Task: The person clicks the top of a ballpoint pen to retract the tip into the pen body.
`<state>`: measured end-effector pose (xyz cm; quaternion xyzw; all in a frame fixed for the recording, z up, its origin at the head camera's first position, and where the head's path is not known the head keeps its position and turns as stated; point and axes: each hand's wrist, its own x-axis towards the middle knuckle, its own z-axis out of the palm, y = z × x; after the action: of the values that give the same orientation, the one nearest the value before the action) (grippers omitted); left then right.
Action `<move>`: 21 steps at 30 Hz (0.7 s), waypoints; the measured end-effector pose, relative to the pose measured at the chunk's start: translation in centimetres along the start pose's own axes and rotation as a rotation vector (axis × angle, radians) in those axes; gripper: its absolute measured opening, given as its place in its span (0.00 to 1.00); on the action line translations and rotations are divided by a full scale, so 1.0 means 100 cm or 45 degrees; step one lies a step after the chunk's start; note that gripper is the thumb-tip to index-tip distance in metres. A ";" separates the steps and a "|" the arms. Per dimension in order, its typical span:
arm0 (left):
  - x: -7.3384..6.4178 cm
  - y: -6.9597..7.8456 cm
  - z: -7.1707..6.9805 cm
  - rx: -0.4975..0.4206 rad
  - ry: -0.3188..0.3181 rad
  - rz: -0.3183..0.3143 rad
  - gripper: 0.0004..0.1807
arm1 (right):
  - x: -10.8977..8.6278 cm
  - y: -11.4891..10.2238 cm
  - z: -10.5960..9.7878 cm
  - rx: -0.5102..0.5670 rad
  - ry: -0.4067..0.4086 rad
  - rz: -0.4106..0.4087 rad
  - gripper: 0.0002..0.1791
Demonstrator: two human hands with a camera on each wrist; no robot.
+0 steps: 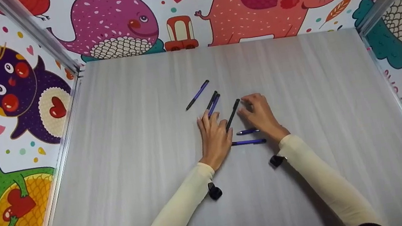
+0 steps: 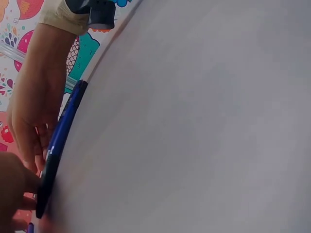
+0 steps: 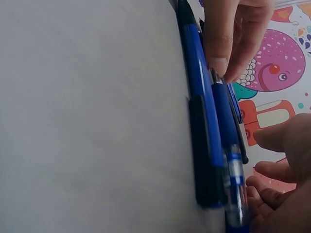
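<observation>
1. Left hand (image 1: 216, 138): at the centre of the head view, it lies over the pens with fingers spread forward. The lower end of a black pen (image 1: 233, 113) meets its thumb side; whether thumb and finger pinch that end, I cannot tell.
2. Right hand (image 1: 261, 115): just right of centre, its fingers are loosely bent and hold nothing, the tips just beside the black pen's upper end.
3. Two more pens, one dark (image 1: 211, 100) and one blue (image 1: 214, 104), lie side by side at the left fingertips, above centre. Another blue pen (image 1: 197, 94) rests apart, a little up and left.
4. Below the right hand, a short-looking pen (image 1: 245, 132), partly hidden, and a long blue pen (image 1: 248, 142) lie roughly crosswise on the tabletop (image 1: 130, 147).
5. Step in hand: probably handling the black pen between both hands, with the others loose around it.
6. Next move, as I judge it: right thumb and forefinger would need to close on the black pen's upper end without nudging the crosswise pair.
</observation>
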<state>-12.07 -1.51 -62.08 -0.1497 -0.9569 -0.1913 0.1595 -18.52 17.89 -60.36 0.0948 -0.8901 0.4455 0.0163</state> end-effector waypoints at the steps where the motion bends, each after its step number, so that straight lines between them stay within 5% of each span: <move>1: 0.000 0.000 0.000 -0.001 -0.001 -0.002 0.14 | 0.001 0.000 0.002 -0.018 0.001 -0.001 0.22; 13: 0.001 -0.002 0.003 -0.006 0.028 0.015 0.11 | 0.006 -0.005 0.011 -0.120 0.055 0.017 0.23; 21: 0.000 -0.004 0.003 -0.062 0.048 0.031 0.08 | 0.005 -0.003 0.010 -0.067 0.039 0.018 0.21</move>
<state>-12.29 -1.75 -62.50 -0.1617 -0.9468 -0.2154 0.1763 -18.94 16.83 -60.67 0.0813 -0.9018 0.4233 0.0294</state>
